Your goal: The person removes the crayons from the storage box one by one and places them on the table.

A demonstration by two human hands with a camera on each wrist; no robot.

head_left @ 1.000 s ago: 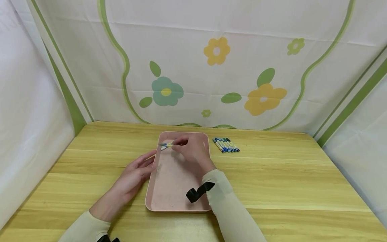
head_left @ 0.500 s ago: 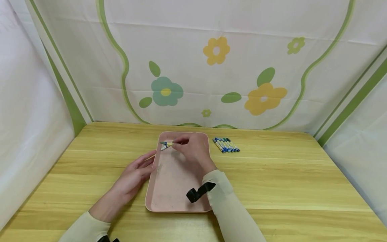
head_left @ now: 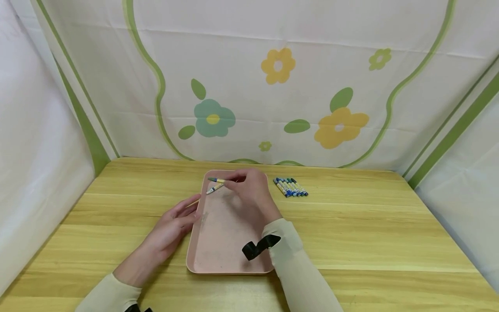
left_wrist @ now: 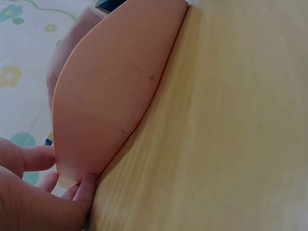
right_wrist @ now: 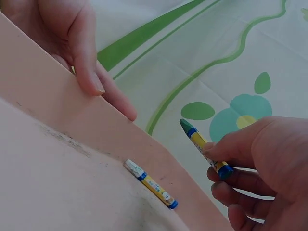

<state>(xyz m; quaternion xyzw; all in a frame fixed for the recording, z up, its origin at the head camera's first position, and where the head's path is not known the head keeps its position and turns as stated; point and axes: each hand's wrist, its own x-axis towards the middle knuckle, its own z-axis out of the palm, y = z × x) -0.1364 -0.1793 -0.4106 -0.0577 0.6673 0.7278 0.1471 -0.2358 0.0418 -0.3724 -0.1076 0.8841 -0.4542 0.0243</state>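
My right hand [head_left: 252, 190] pinches a green crayon [right_wrist: 203, 147] with a yellow and blue wrapper, above the far end of the pink tray [head_left: 218, 247]. The crayon's green tip points left in the head view. Below it a white crayon [right_wrist: 153, 186] in the same kind of wrapper lies on the tray floor, close to the wall. At the tray's left side my left hand [head_left: 171, 227] rests its fairly straight fingers [left_wrist: 85, 192] against the rim and outer wall. Part of the tray is hidden behind my right hand and forearm.
Several crayons [head_left: 290, 187] lie side by side in a row on the wooden table [head_left: 370, 225], right of the tray. A white curtain [head_left: 241, 86] with printed flowers stands behind the table. Further white cloth hangs at both sides.
My right hand has lifted the green crayon slightly and moved it away from the white one, toward the tray's far edge. The left hand stays at the tray's side.
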